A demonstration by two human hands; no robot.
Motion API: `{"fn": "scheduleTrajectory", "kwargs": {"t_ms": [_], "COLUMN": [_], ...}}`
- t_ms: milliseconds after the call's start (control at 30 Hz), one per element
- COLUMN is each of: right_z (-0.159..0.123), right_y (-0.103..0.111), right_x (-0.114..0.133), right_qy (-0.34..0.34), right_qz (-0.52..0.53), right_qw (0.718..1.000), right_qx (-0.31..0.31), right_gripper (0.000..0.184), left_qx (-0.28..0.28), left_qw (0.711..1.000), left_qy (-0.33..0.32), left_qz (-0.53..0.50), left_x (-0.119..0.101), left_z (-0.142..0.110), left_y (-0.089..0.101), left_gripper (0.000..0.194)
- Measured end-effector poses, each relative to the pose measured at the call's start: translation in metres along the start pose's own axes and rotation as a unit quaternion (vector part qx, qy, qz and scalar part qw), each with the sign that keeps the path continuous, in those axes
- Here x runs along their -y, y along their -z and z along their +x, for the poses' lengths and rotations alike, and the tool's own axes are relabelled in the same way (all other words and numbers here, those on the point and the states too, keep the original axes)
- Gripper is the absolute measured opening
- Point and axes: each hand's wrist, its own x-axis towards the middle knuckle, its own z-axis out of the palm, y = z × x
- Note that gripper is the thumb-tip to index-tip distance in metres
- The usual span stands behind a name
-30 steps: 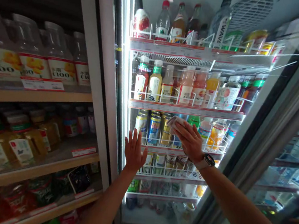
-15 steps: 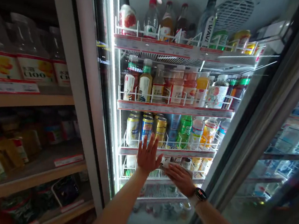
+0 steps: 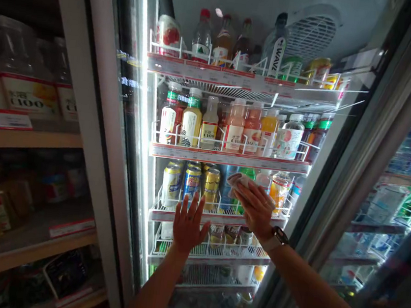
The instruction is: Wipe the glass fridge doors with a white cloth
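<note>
My left hand (image 3: 188, 223) lies flat with its fingers spread, seemingly against the glass door (image 3: 189, 298) of a lit drinks fridge. Behind its fingertips stand several drink cans (image 3: 192, 179). My right hand (image 3: 255, 204), with a dark watch (image 3: 280, 235) on its wrist, presses a pale, crumpled cloth (image 3: 238, 181) toward the glass. Part of the cloth is hidden beneath the palm and fingers. Past this hand, an orange drink bottle (image 3: 279, 189) shows on the same shelf as the cans.
Upper fridge shelves hold bottles, among them a pink drink bottle (image 3: 234, 127) and a tall water bottle (image 3: 276, 51). Wooden shelves (image 3: 25, 139) with bottles stand on the left. A metal door frame (image 3: 372, 153) runs down the right, with more cooled drinks beyond.
My right hand has moved up with the cloth, from the lower shelf's height to the can shelf. My left hand stays flat, slightly lower and further left in view. The camera has shifted slightly.
</note>
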Motion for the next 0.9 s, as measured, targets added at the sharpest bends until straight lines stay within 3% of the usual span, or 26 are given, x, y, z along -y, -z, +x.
{"fn": "scheduleTrajectory", "kwargs": {"t_ms": [267,400,533,667,767,833,900], "right_z": [-0.136,-0.166,-0.133,-0.058,-0.010,0.003,-0.001], "right_y": [-0.002,0.001,0.001,0.004,0.004,0.002,-0.001], "right_x": [0.075,0.094,0.082,0.040,0.006,-0.005,-0.003], "right_qy": [0.062,0.063,0.050,0.067,0.040,0.011,-0.004], "right_qz": [0.064,0.053,0.045,-0.012,-0.070,-0.080,-0.067], "right_qw": [0.986,0.980,0.986,0.992,0.996,0.997,0.998], "right_qx": [0.139,0.182,0.151,0.102,0.033,0.009,-0.003], "right_gripper": [0.035,0.036,0.028,0.027,0.030,0.034,0.038], "left_qx": [0.020,0.016,0.009,0.005,0.002,0.004,0.005], "left_qw": [1.000,1.000,1.000,0.999,0.999,1.000,1.000], "left_qy": [0.002,-0.001,-0.004,0.000,0.000,0.001,0.002], "left_qz": [-0.004,-0.011,-0.022,-0.033,-0.033,-0.026,-0.021], "left_x": [0.000,0.000,0.001,0.001,0.002,0.001,0.001], "left_z": [0.000,-0.001,0.000,0.001,0.000,0.000,-0.001], "left_y": [0.004,0.004,0.004,0.004,0.003,0.002,0.001], "left_gripper": [0.063,0.063,0.062,0.062,0.062,0.062,0.062]}}
